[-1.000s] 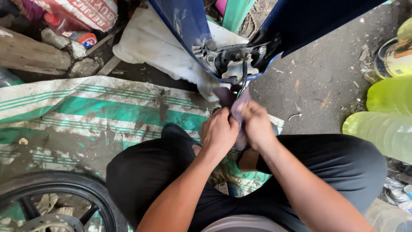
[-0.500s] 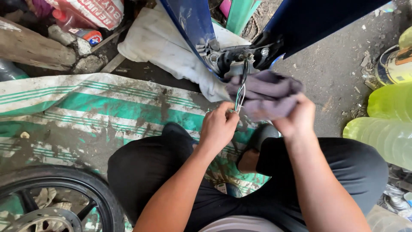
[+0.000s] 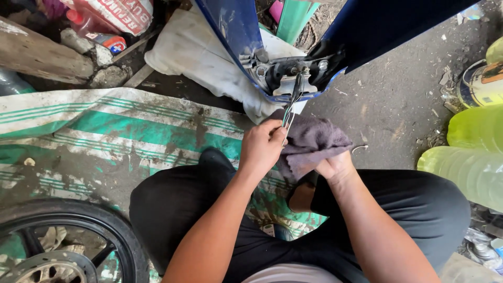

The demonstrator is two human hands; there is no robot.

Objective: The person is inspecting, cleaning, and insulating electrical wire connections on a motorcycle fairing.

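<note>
My left hand (image 3: 262, 147) pinches a thin bundle of wires (image 3: 291, 107) that hangs down from a black and silver bracket (image 3: 293, 73) on the blue motorcycle body (image 3: 236, 26). My right hand (image 3: 332, 166) grips a grey-purple rag (image 3: 312, 141), bunched up just right of the wires and touching my left hand. Both hands are over my lap, and my legs in black trousers are folded beneath them.
A green and white striped mat (image 3: 105, 131) covers the ground at left. A black wheel (image 3: 68, 246) lies at lower left. A white cloth (image 3: 204, 57) sits under the bike. Yellow-green plastic bottles (image 3: 471, 152) and a tin (image 3: 479, 81) stand at right on dirty concrete.
My right hand has lowered with the rag, from beside the bracket back toward my lap. My left hand stays pinched on the hanging wires.
</note>
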